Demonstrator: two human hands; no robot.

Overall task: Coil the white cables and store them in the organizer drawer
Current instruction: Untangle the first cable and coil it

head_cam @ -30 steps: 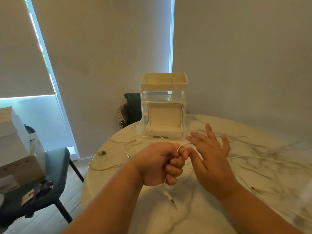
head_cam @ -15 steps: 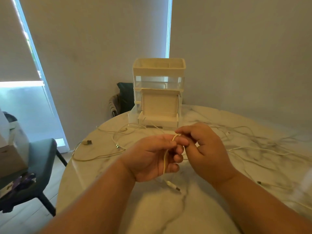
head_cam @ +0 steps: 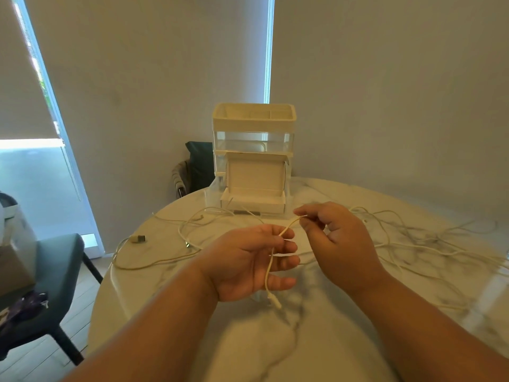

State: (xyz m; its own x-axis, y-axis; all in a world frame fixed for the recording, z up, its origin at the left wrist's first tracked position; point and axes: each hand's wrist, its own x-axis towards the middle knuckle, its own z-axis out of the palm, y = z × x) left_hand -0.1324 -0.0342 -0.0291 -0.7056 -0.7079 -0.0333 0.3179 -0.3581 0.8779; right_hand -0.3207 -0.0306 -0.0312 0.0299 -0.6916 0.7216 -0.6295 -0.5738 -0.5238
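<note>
Quick update: the left hand (head_cam: 248,264) is pinching 1 white cable (head_cam: 289,226) between thumb and first finger. Its other 3 fingers are hanging loose and spread, and the cable's plug (head_cam: 275,301) is dangling just under them, above the table (head_cam: 275,351). The right hand (head_cam: 334,238) is gripping the same cable a bit further along, thumb and fingertip closed on it and the rest of the fingers curled in.

What's changing: 1 second back the left hand was balled into a fist around the cable and the right hand was flat open beside it. 0.5 seconds back both were bunched right up together. Now they're pulling apart, so a short stretch of cable is running between them.

I'm reading that as feeding out slack for loop number 1, so the coiling is only just getting going, with 0 loops showing so far. The far end is trailing off into the other cables (head_cam: 413,245) sprawling loose across the table. The organizer (head_cam: 253,125) is sitting at the far edge with its bottom drawer (head_cam: 253,201) hanging open, well away from both hands.
</note>
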